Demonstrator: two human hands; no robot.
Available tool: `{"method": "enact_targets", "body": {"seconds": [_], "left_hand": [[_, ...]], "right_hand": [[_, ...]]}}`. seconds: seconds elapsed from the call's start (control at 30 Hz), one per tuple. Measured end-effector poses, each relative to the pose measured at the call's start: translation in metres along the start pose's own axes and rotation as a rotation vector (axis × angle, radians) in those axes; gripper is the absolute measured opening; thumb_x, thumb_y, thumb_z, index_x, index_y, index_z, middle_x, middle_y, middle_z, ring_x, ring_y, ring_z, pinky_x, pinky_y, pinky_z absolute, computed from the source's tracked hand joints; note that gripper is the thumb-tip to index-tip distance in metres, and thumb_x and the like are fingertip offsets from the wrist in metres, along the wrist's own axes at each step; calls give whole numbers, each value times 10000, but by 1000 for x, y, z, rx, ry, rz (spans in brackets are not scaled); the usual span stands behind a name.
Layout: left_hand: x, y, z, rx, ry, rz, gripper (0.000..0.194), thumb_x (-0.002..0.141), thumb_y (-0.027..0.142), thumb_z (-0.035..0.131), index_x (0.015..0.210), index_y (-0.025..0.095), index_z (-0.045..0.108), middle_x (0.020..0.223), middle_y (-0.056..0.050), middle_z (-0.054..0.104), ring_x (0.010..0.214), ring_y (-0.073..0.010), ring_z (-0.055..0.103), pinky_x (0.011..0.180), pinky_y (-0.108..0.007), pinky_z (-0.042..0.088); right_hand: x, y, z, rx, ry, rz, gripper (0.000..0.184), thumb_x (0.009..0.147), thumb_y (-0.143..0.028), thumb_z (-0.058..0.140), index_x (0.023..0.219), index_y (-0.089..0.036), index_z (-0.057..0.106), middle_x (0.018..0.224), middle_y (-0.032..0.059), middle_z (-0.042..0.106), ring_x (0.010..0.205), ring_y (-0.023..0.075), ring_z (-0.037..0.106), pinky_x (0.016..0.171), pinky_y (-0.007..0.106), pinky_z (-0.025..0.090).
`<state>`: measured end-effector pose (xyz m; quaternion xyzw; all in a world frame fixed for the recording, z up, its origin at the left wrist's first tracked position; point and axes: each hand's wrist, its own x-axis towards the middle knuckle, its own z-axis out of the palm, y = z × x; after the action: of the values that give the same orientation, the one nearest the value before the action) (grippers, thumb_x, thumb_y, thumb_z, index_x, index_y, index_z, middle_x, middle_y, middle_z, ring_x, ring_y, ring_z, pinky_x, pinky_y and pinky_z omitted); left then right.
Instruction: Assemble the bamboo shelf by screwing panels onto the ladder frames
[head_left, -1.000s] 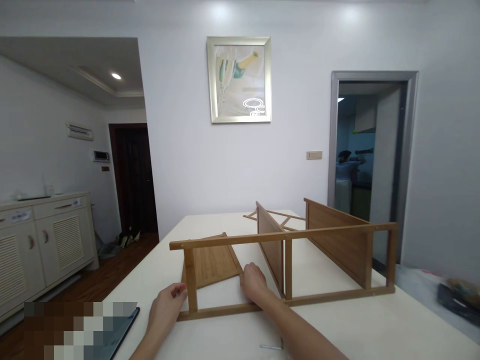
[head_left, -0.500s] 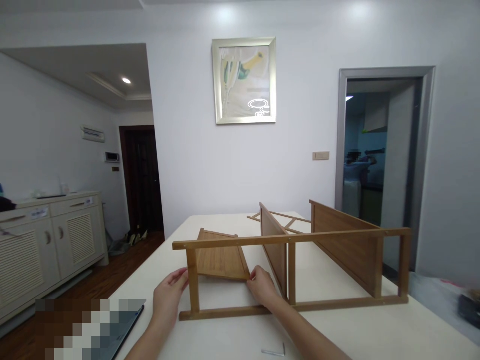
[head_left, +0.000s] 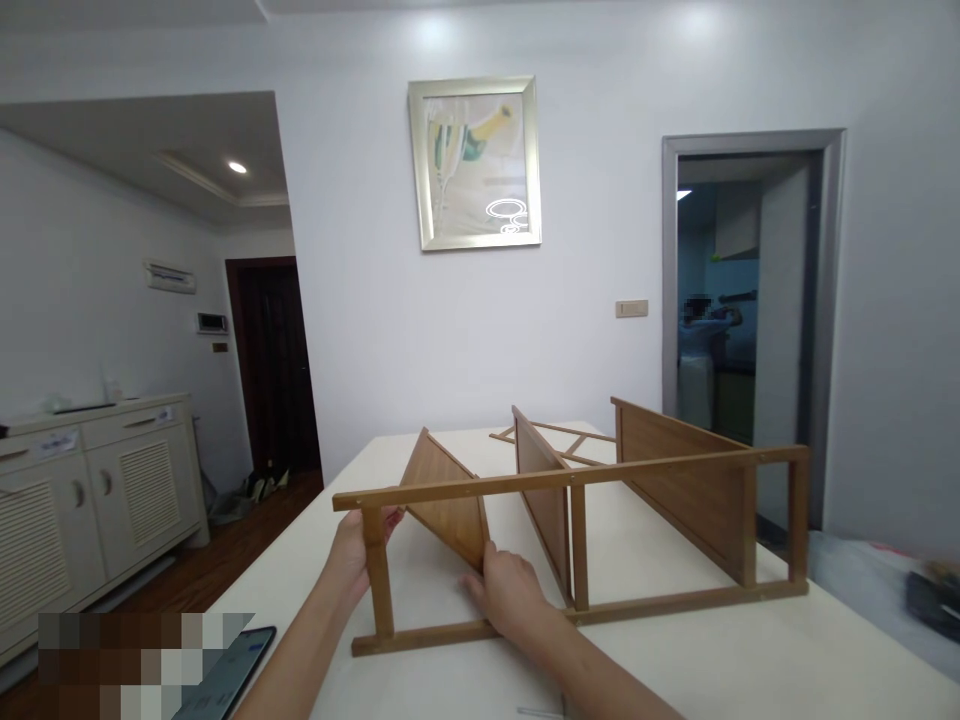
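A wooden ladder-like side frame point(head_left: 465, 488) stands on its long edge on the white table point(head_left: 285, 580), nearest to me. Two wooden shelf boards, a middle one point(head_left: 536, 490) and a right one point(head_left: 682, 490), stand upright behind it and meet it. Behind the frame's left part, a loose-looking shelf board point(head_left: 446, 490) is tilted. My left hand point(head_left: 356, 550) reaches behind the frame's left crosspiece, its fingers closed on that board's left corner and partly hidden. My right hand point(head_left: 514, 590) reaches over the lower rail and grips the board's near right corner.
An L-shaped hex key point(head_left: 541, 712) lies at the table's near edge, partly out of view. A tablet point(head_left: 232, 675) is at the left edge. Thin wooden bars point(head_left: 577, 443) lie behind the boards. A person point(head_left: 705, 330) is beyond the doorway at right.
The left board has gone from lying nearly flat to a steep tilt, its left side raised. My left hand has moved up and inward with it. The view has shifted slightly.
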<state>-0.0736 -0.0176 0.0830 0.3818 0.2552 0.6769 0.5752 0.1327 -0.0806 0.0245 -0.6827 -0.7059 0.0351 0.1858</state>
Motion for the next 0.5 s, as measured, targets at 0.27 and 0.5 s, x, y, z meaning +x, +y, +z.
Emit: {"method": "enact_targets", "body": {"seconds": [0.27,0.5], "left_hand": [[-6,0,6,-29,-203,-83,212,668,187,740,865,114,723,929,-94,724,817,-215,672,761,-339,560],[-18,-12,1,1,-163,-51,207,675,317,708,766,132,690,812,-81,713,790,-257,673,704,-390,548]], "right_hand": [[4,-6,-4,-93,-27,-81,250,829,-91,423,982,-102,620,946,208,681,932,312,656,769,377,456],[-17,2,-15,-37,-9,-53,356,814,-146,405,1143,-102,536,882,167,703,856,283,667,701,332,438]]}}
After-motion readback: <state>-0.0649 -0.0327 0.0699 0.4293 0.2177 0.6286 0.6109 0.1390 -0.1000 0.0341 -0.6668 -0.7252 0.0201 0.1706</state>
